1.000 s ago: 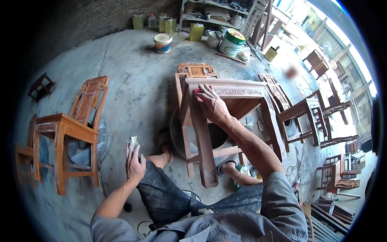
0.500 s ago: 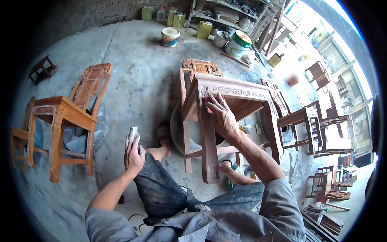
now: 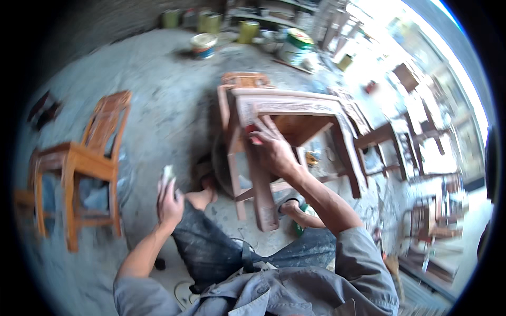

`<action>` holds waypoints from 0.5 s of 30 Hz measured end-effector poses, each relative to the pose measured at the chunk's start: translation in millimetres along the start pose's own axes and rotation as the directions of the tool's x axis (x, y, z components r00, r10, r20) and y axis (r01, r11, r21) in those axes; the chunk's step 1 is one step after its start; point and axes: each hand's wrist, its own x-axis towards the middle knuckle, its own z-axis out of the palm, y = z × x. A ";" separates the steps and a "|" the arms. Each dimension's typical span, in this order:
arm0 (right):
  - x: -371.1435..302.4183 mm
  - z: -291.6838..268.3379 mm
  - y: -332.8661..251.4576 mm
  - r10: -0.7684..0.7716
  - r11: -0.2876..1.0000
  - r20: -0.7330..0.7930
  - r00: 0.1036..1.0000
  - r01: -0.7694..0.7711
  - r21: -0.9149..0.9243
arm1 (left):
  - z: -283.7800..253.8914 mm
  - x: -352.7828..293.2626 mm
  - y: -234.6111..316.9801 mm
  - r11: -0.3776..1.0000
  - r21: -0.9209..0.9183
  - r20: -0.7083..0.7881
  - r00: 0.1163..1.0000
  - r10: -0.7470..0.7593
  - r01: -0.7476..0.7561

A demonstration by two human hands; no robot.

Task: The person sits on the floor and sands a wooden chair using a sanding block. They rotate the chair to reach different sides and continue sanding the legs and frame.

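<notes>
A bare brown wooden chair point(image 3: 311, 107) with a carved front rail stands before me, turned so its front faces me. My right hand point(image 3: 278, 154) is closed on a red sanding pad point(image 3: 255, 139), pressed to the top of the chair's near left leg. The hand covers part of the pad. Out to the left, apart from any furniture, my left hand point(image 3: 170, 206) holds up a small whitish folded piece point(image 3: 168, 171). Blur hides whether it is sandpaper or cloth.
An orange-brown chair point(image 3: 89, 158) stands at the left, with a dark stool point(image 3: 45, 109) behind it. Paint buckets point(image 3: 295, 47) and tins point(image 3: 247, 32) line the far wall. More wooden chairs point(image 3: 387, 139) fill the right side. My foot point(image 3: 201, 196) is beside the work chair.
The whole view has shifted and blurred, with the chairs sitting further left. My right hand with the red pad is slightly lower on the leg. My left hand still holds the whitish piece.
</notes>
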 end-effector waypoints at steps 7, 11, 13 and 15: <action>-66.6 -79.1 83.4 0.214 0.968 -0.255 0.943 -0.241 -0.077 | -3.3 -16.6 -18.1 1.000 0.028 0.018 1.000 -0.003 0.002; -146.5 -113.4 190.7 0.361 0.803 -0.440 0.822 -0.514 -0.300 | -0.1 -15.8 -18.2 0.999 0.017 0.073 0.997 -0.039 0.038; -161.0 -113.3 226.1 0.424 0.793 -0.401 0.812 -0.547 -0.270 | 4.1 -8.4 -14.2 0.999 0.021 0.073 0.997 -0.036 0.034; -159.2 -109.5 244.9 0.461 0.777 -0.326 0.825 -0.553 -0.300 | 6.0 -5.3 -2.2 0.998 0.028 0.083 0.995 -0.054 0.052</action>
